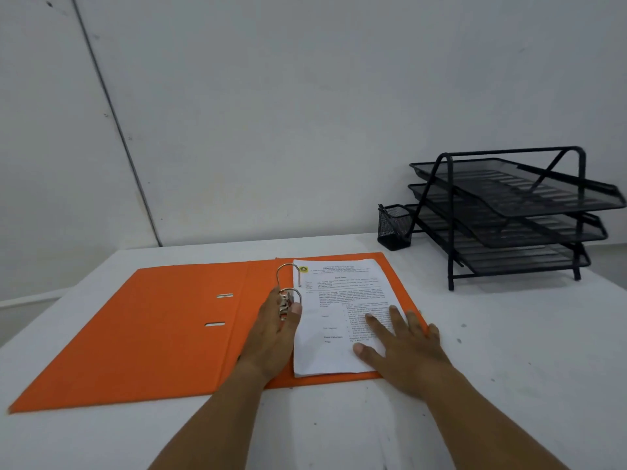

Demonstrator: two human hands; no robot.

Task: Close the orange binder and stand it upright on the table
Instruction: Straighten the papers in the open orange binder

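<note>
I note the white bench (492, 351) filling the lower frame; the orange binder (142, 330) lies open and flat at centre-left. Black wire tray rack (509, 212) at right. Printed sheet (336, 320) on the binder's right half. My right hand (403, 344) rests flat, fingers spread, on the sheet; my left hand (274, 334) is at the ring mechanism (288, 293), fingers together and extended.

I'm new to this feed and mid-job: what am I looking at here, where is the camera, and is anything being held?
There is no machine: a person works with bare hands, filmed by one camera on their head, looking forward and down. On the white table an orange binder lies open and flat. The left hand rests at its metal ring mechanism; the right hand presses flat on the printed sheet in the binder. Neither hand grips anything. Behind stand a black mesh tray rack and a mesh pen cup.
</note>
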